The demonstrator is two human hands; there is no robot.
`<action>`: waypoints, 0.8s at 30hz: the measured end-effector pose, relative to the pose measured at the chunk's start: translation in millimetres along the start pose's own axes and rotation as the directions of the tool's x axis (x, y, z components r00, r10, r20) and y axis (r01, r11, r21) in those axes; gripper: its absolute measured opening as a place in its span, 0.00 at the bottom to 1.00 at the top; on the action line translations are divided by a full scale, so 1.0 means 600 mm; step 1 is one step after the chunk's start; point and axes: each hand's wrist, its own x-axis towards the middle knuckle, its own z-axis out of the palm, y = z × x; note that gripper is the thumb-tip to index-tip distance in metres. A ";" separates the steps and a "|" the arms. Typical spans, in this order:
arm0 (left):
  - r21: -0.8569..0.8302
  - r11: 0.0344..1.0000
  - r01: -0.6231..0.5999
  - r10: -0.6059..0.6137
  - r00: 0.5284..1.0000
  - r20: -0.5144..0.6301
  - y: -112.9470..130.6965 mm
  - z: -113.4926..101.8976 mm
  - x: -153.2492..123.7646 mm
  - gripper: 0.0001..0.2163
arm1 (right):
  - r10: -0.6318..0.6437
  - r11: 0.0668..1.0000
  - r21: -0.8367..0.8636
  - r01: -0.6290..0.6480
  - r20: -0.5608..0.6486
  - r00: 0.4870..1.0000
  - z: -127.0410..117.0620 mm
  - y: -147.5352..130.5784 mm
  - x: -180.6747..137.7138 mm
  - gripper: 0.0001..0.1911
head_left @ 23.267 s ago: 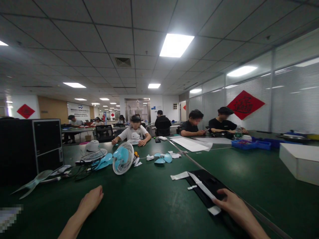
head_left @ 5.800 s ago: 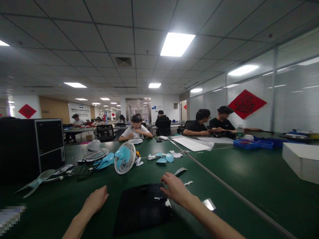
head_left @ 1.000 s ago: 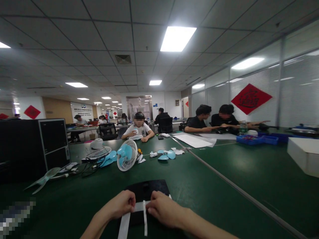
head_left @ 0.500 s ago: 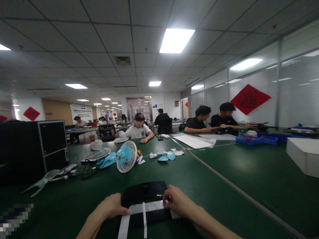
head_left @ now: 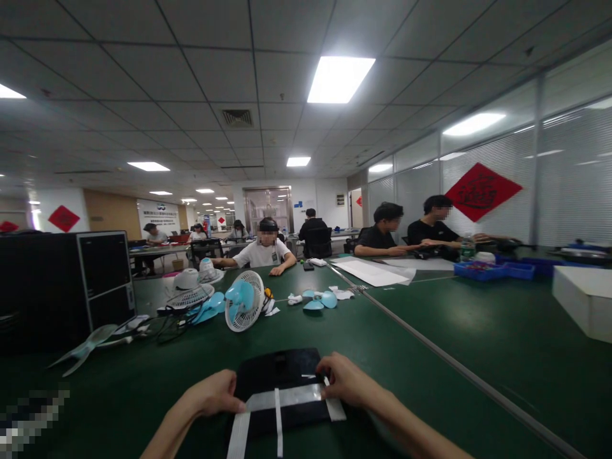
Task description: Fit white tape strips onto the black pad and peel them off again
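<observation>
Pale strip (head_left: 291, 398) against both half-curled hands (head_left: 216, 391) (head_left: 347, 380)

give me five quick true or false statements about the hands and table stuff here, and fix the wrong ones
1. The left hand and the right hand are both at the black panel. True.
2. A narrow white strip crosses a wide silvery strip. True.
3. The left hand is on the computer case. False: it is at the left side of the black panel.
4. A white-and-blue fan is left of a loose blue fan blade. True.
5. The black panel hangs on a wall. False: it is on the green tabletop.
</observation>
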 end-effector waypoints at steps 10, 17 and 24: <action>-0.168 0.976 -0.136 0.146 0.988 0.051 -0.057 -0.010 0.031 0.12 | -0.083 0.996 -0.029 0.079 -0.178 0.980 0.005 -0.001 0.055 0.13; 0.019 0.999 -0.043 0.047 0.946 -0.322 -0.091 -0.009 0.072 0.07 | -0.340 0.939 -0.082 0.333 -0.085 0.937 0.042 -0.046 0.107 0.19; 0.130 0.992 -0.003 0.052 0.925 -0.376 -0.094 0.006 0.082 0.05 | -0.370 0.905 -0.237 0.353 -0.028 0.929 0.063 -0.072 0.144 0.17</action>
